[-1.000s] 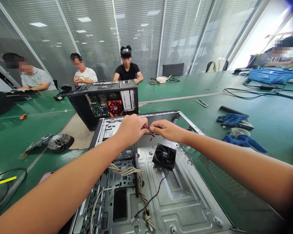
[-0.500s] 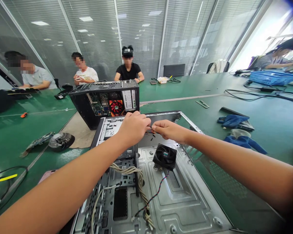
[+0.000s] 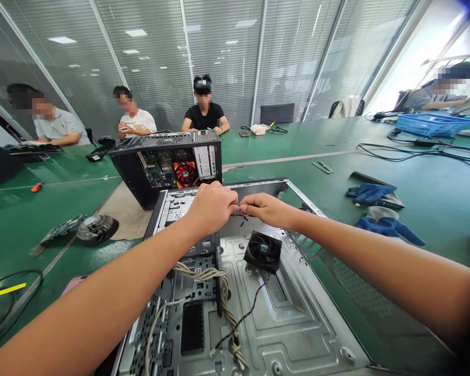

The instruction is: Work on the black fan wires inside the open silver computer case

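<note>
Well, I'm pinching thin wires (image 3: 243, 215) between my left hand (image 3: 214, 207) and my right hand (image 3: 260, 207) — both with thumb and fingers closed, almost meeting, though my fingers are hiding the exact hold. The wires are hanging above the far end of the open computer case (image 3: 317, 318), beyond the black fan (image 3: 263, 250). I'm judging them light, soft and bendy, a bit slippery in their smooth coating, and fine enough to snap under a hard tug — so I'm favouring a hold on the firmer ends rather than the strands. They're looking orange-red and dark, with small black tips (image 3: 242, 225) dangling just below my fingers.
</note>
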The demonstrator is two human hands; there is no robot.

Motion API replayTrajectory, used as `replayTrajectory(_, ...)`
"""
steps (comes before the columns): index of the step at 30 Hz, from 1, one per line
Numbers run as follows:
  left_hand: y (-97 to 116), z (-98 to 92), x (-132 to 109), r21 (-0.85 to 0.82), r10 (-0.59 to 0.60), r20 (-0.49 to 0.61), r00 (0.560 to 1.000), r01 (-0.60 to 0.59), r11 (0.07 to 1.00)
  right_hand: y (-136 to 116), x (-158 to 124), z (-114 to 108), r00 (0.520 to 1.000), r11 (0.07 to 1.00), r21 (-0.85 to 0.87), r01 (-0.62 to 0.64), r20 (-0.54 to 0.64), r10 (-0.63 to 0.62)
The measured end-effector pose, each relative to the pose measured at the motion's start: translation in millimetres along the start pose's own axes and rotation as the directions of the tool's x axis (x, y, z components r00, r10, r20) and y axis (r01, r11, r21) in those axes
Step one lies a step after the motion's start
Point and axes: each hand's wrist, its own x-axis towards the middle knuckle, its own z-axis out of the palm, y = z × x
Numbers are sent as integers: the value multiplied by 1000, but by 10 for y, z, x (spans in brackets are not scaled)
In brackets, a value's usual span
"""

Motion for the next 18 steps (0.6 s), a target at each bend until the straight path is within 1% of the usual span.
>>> replayTrajectory(5, 10, -22, -26, 93, 83, -54, 995, -78, 993, 17, 11, -2, 999, 999, -21, 24, 32, -23)
replayTrajectory(9, 21, -17, -26, 101, 89, -54, 995, -83, 991, 18, 12, 8, 999, 998, -46, 31, 12, -30)
replayTrajectory(11, 17, -3, -12, 55, 49, -34, 998, -47, 997, 1, 5, 17, 1000, 997, -81, 13, -16, -14)
replayTrajectory(14, -7, 23, 17, -103, -72, 18, 997, 73, 992, -51, -11, 29, 998, 995, -99, -9, -67, 3)
replayTrajectory(16, -28, 37, 33, -227, -137, 71, 988, 150, 962, -86, -21, 32, 997, 996, -92, -11, -83, 4)
replayTrajectory(18, -43, 46, 39, -317, -174, 125, 977, 206, 926, -103, -25, 31, 996, 996, -88, -17, -86, 9)
